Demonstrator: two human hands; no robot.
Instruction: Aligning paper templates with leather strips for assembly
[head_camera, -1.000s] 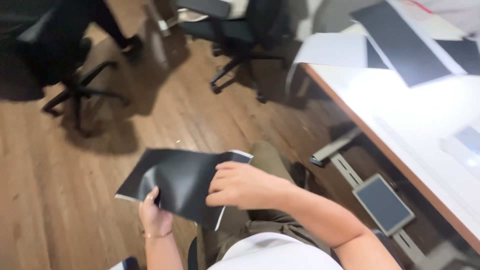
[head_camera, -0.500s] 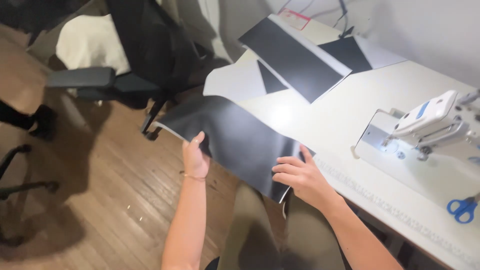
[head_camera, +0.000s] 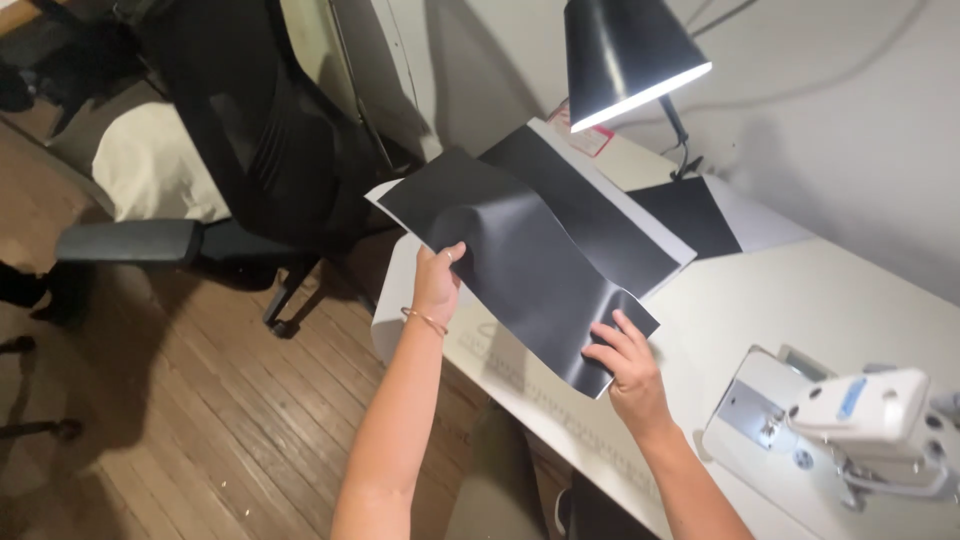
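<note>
Lifted higher and carried over the white tabletop (head_camera: 760, 300) since half a second ago: floppy black rectangular sheet (head_camera: 520, 260). Left hand (head_camera: 437, 282) pinching its near edge, right hand (head_camera: 625, 365) clamped on its lower corner. White sewing machine (head_camera: 850, 420) just beside, black lamp (head_camera: 625, 55) above.

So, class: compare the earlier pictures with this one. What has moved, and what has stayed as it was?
The black sheet has moved from over the person's lap and the wood floor up onto the white table, beside the sewing machine. Nothing was let go: the left hand and right hand still grip its near edge.
</note>
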